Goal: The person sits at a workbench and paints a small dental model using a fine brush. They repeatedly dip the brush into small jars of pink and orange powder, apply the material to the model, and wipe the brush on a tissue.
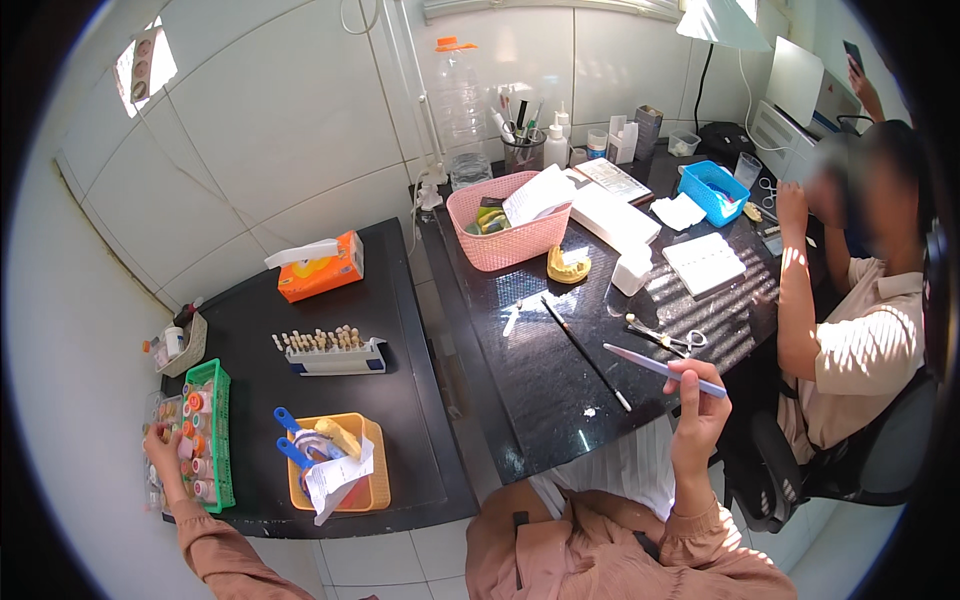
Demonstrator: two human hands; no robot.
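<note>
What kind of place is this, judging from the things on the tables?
Probably a dental laboratory: a yellow dental cast lies on the black table, a rack of tooth shade tabs stands left, and small bottles fill the green basket.

Left hand [160, 440] outstretched, right hand [697, 400] raised

The left hand [160, 440] hides part of the small bottles beside the green plastic basket [222, 440]; the tiny pale pegs in the white rack [335, 357] are too small to tell.
</note>
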